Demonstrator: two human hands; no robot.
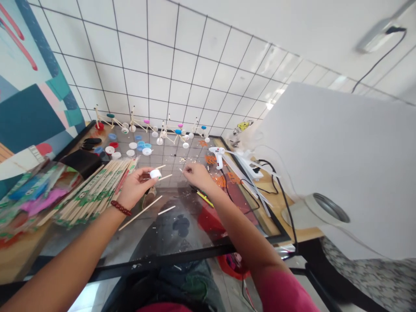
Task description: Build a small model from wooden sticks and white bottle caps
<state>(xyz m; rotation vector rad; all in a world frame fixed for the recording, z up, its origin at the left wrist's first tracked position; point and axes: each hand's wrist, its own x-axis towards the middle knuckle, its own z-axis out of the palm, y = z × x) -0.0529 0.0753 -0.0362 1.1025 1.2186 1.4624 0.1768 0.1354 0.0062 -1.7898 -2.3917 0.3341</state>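
Left hand [136, 187] hovers palm-up over the glass surface [146, 236], fingers gripping a white cap [155, 173]. At its 3 o'clock, the right hand [197, 174] is palm-down, fingers pinched closed.

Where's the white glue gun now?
Head view: the white plastic glue gun sits on the glass tabletop, just beyond the right hand, left of the white power strip.

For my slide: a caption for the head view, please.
Left hand holds a white cap with sticks; right hand close beside.
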